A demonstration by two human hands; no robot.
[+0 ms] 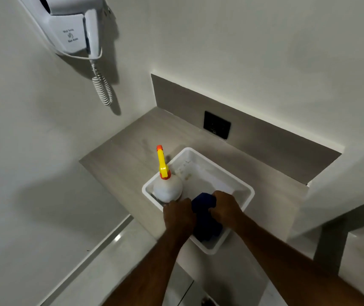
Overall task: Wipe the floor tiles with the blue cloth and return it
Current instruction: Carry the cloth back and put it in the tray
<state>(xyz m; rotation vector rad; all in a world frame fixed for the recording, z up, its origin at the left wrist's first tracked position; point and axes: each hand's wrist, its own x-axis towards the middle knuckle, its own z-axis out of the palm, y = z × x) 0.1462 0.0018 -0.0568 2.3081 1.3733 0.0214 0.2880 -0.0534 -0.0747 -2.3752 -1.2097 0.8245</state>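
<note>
The dark blue cloth [205,219] hangs bunched over the near end of a white plastic tub [246,191] that stands on a grey counter [121,160]. My right hand [226,208] is closed on the cloth's upper right side. My left hand [178,215] grips its left side, knuckles up. The cloth's lower part droops inside the tub. Pale floor tiles [101,277] show at the lower left, below the counter's edge.
A white spray bottle [167,188] with a yellow and orange trigger head stands in the tub's left corner. A black wall socket [217,124] sits on the grey backsplash. A white wall-mounted hair dryer [75,25] with a coiled cord hangs at the upper left.
</note>
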